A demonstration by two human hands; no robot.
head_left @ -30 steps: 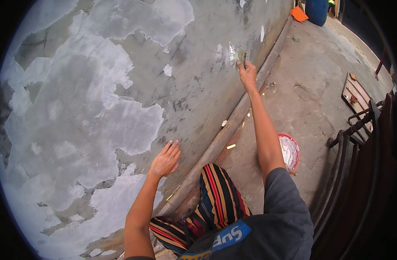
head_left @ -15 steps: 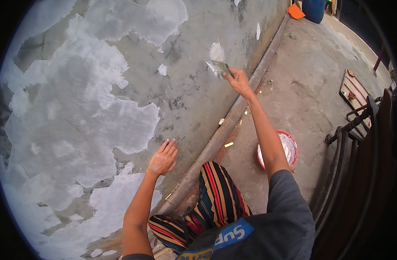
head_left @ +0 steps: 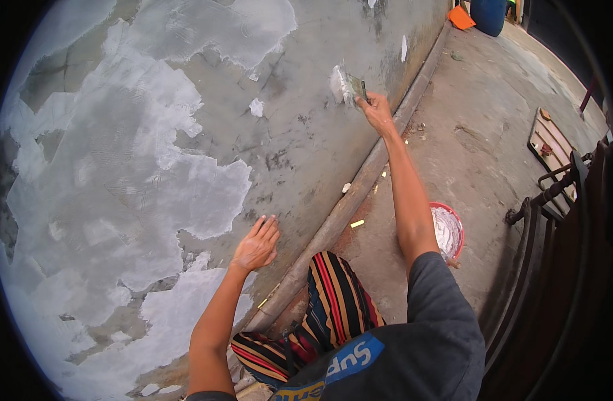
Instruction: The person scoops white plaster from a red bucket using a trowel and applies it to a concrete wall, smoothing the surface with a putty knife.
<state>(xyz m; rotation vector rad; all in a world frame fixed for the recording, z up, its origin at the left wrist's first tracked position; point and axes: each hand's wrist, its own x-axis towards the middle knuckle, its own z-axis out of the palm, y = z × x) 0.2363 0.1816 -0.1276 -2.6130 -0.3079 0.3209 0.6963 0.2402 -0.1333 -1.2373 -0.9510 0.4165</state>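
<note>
My right hand grips a flat putty knife, its blade against the grey wall. White paste lies along the blade, next to a small white patch on the wall. My left hand rests on the wall lower down, fingers stretched out and nothing in them. Left of it, broad patches of pale filler cover much of the surface. Behind my right forearm stands a red-rimmed bucket holding white paste, partly hidden by the arm.
A rounded ledge runs along the wall's foot. A small yellow piece lies on the concrete floor. Dark wooden furniture and a light panel stand at the right. A blue barrel and an orange object are far off.
My right hand has moved slightly up the wall, and the putty knife has turned so its blade meets the white patch. The left hand stays in place on the wall.
</note>
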